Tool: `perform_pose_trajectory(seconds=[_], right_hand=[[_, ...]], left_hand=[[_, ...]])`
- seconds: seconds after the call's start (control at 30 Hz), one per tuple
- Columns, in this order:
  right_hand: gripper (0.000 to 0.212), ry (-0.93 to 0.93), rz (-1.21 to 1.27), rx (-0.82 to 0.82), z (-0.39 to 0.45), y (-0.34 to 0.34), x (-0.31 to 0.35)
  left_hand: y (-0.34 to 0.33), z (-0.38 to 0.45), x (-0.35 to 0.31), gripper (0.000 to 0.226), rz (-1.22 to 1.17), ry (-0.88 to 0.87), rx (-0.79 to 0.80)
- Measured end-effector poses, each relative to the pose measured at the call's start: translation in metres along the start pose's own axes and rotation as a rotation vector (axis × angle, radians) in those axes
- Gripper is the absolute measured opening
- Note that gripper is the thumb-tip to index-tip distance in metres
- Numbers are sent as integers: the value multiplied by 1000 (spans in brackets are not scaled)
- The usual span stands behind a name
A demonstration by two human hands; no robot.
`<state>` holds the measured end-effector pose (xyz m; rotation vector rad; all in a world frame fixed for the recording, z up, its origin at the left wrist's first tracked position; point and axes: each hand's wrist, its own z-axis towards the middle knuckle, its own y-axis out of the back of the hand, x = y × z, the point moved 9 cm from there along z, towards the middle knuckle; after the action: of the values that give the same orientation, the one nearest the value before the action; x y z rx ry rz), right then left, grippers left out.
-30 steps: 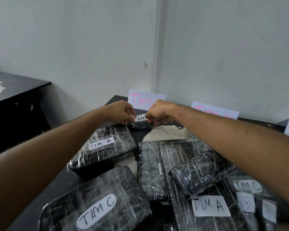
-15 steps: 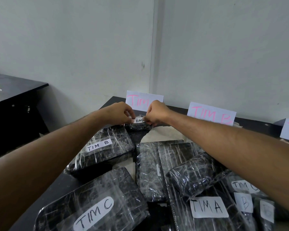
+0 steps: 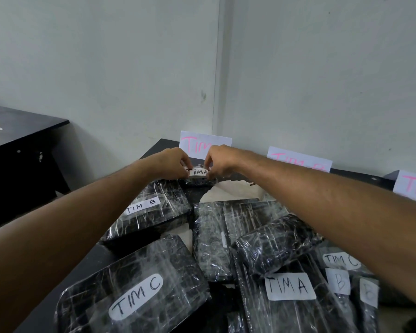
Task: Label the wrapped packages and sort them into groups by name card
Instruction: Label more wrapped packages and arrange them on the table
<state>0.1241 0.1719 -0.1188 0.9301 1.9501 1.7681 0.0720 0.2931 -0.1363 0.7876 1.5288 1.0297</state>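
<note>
My left hand (image 3: pixel 171 163) and my right hand (image 3: pixel 218 159) pinch the two ends of a small wrapped package (image 3: pixel 199 180) whose white label (image 3: pixel 198 172) reads TIM A. It sits at the far side of the black table (image 3: pixel 43 306), just in front of the pink-lettered TIM name card (image 3: pixel 202 143), whose last letter my right hand hides. The TIM B card (image 3: pixel 300 159) stands to the right, and a third card (image 3: pixel 413 186) shows at the right edge. Near me lie black wrapped packages labelled TIM B (image 3: pixel 143 205), TIM C (image 3: pixel 135 296) and TIM A (image 3: pixel 289 286).
More wrapped packages crowd the right, one labelled TIM C (image 3: pixel 340 259), two marked B (image 3: pixel 340 281); several in the middle show no label. A second black desk (image 3: pixel 22 131) stands at left across a gap. White walls meet in a corner right behind the cards.
Both hands stay on the small package by the TIM card. The right hand has lifted slightly, fingers now pinching the label's right end, and the label reads more clearly.
</note>
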Motion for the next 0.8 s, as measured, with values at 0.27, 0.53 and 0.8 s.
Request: perform_pose_trajectory(seconds=[0.27,0.53,0.8], right_hand=[[49,56,-28,120,-46,19,12],[39,105,143,52,-135,32,8],[89,-39,189,-169,-242,41,-16]], left_hand=[[13,-45,-40,57,9,-91,-17],[21,-126,-109,21,-45,-277,-107],[2,-192,-130,77,3,-311,125]])
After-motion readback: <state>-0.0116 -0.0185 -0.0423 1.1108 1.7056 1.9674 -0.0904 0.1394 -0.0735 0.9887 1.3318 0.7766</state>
